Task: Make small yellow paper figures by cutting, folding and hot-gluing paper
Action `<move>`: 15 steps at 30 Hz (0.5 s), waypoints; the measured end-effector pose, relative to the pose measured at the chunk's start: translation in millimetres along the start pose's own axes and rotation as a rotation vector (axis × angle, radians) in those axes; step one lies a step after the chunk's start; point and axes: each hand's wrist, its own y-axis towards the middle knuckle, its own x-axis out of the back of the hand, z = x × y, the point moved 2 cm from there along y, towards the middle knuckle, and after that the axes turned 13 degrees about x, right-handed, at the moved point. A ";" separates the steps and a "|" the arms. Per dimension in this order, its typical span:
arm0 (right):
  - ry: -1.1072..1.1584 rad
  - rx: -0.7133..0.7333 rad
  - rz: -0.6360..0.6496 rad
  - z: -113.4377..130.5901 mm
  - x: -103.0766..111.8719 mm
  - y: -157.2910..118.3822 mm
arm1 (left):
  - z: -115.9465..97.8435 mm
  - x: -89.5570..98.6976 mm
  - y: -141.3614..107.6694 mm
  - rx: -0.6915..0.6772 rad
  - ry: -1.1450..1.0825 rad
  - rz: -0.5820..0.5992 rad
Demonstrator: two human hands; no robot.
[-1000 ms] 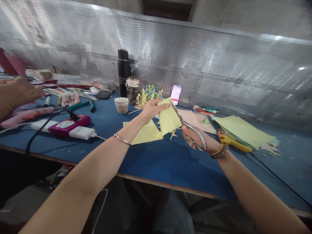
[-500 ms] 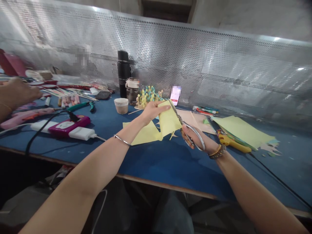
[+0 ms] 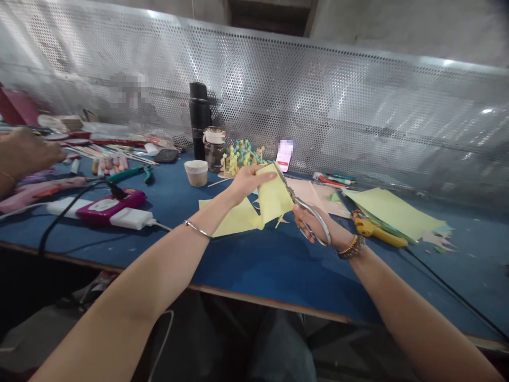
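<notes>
My left hand [image 3: 251,183] is closed on a yellow sheet of paper [image 3: 275,197], thumb on top, holding it above the table. In my right hand [image 3: 308,223] is a pair of metal scissors [image 3: 318,215], fingers through the handle loops. The blades lie along the right edge of the paper, and their tips are hard to make out. Below and left of the held sheet, another yellow paper [image 3: 234,218] lies flat on the blue table. A thin strip hangs under the held sheet's lower edge.
A yellow glue gun [image 3: 377,232] and yellow sheets [image 3: 397,212] lie at right. Behind stand a black bottle [image 3: 199,119], a jar [image 3: 214,150], a paper cup [image 3: 196,173] and a phone [image 3: 283,157]. A purple power strip [image 3: 109,208] sits left, near another person's hand [image 3: 29,151].
The view has shifted very slightly. Both hands, the paper and the scissors keep nearly the same places relative to each other.
</notes>
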 end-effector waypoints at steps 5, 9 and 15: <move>-0.004 0.017 0.002 3.3 -0.8 0.9 | 1.5 -0.1 0.6 0.008 0.019 0.005; 0.020 0.033 -0.002 3.1 -1.3 1.0 | 3.1 -1.3 1.0 0.008 0.022 0.017; 0.023 0.012 -0.017 1.9 -1.3 0.1 | 2.8 -1.2 1.0 0.000 0.036 0.008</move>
